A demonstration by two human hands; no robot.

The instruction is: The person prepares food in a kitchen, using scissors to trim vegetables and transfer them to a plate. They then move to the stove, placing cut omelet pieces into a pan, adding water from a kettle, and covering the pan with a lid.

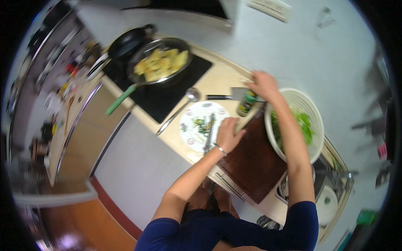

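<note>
My right hand (264,85) is at the top of a green bottle (246,103) that stands at the counter's back; blur hides whether the fingers grip it. Beside the bottle lies a cleaver (220,97) with a black handle. My left hand (228,135), wearing a bracelet, hovers by the right rim of a white plate (187,114) with chopped greens, its fingers spread and nothing seen in them. Dark utensils (211,128), perhaps chopsticks or tongs, lie across the plate. A steel ladle (176,115) rests left of it. Under my right forearm is a white colander (317,119) with leafy greens (304,124).
A frying pan with a green handle (121,100) holds yellow pieces of food (161,64) on the black cooktop (157,106). Behind it sits a black pan (128,44). The dark brown cutting board (257,163) reaches the front edge. A faucet (348,178) and a white lid (326,207) are at the right.
</note>
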